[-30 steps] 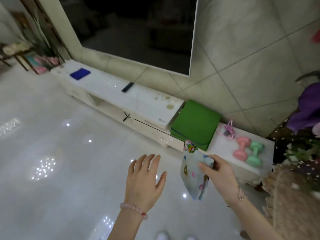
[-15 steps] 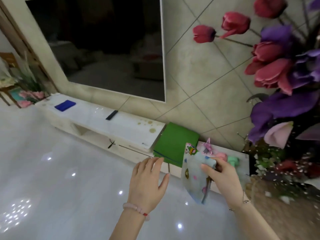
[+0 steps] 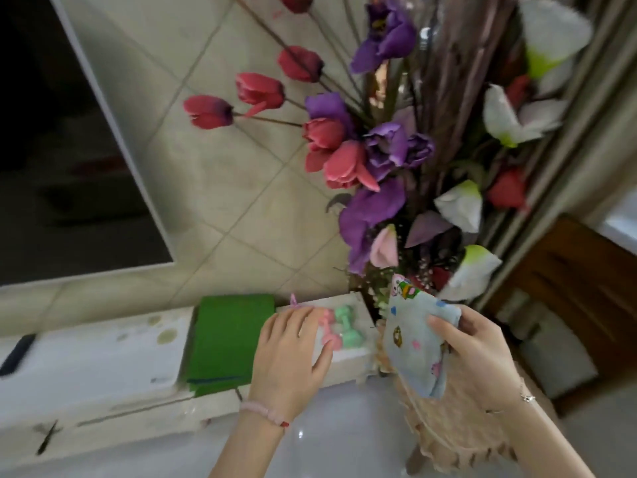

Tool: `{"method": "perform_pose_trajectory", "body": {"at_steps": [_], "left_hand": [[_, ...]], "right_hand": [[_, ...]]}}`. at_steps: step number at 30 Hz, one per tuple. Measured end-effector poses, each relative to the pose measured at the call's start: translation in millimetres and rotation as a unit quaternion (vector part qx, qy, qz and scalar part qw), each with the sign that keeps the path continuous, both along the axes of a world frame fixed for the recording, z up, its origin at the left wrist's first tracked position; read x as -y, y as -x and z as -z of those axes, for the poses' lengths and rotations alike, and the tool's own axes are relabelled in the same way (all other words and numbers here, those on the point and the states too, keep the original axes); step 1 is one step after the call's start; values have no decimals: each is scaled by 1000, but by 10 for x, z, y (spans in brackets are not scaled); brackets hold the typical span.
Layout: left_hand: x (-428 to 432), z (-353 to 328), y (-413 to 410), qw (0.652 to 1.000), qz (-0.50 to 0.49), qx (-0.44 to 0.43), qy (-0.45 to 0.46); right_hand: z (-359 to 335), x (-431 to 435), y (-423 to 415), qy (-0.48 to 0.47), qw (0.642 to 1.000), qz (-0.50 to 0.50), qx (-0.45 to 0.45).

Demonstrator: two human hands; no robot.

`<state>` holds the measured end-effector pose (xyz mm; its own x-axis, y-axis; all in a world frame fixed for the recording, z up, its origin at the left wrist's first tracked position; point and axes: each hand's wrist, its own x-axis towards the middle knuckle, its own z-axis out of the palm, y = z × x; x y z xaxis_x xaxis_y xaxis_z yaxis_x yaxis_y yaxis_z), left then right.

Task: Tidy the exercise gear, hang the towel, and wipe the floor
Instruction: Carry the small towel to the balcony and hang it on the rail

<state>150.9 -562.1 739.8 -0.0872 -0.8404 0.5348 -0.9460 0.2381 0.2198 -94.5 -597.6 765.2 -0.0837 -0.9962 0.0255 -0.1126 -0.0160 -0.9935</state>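
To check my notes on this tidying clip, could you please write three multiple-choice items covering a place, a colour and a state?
1. Where is the green mat? A. on the floor; B. on the low stand; C. in a hand.
2. What colour is the dumbbell nearest the patterned cloth? A. mint green; B. blue; C. black.
3. What is the right hand doing? A. hanging empty; B. pressing the mat; C. gripping the cloth.
Key: 1 B, the mat lies on the stand's step; 2 A, its ends and handle are mint green; 3 C, its fingers curl round the cloth.
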Motion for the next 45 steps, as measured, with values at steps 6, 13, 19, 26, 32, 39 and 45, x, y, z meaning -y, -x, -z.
{"method": "perform_pose_trajectory", "body": {"at_steps": [6, 13, 19, 26, 32, 39, 45], "left_hand": [[254, -37, 51, 987, 153, 48, -1], [181, 12, 616, 936, 345, 62, -37], [-180, -146, 1230, 886, 460, 56, -21], [-592, -241, 1831, 849, 527, 42, 2], [-1062, -328, 2491, 805, 592, 40, 24], [-1566, -351, 3170, 784, 619, 29, 43], [-1932, -351, 3767, 763, 643, 14, 60]], "right_hand": [[-8, -566, 141, 4, 985, 171, 2], [20, -1586, 290, 4, 935, 353, 25], [-104, -2342, 493, 19, 880, 474, 33], [-199, -3050, 837, 50, 824, 561, 51], [-233, -3714, 1174, 59, 789, 608, 61], [-243, -4396, 1676, 87, 745, 658, 70], [-288, -4787, 2042, 112, 719, 682, 71]]}}
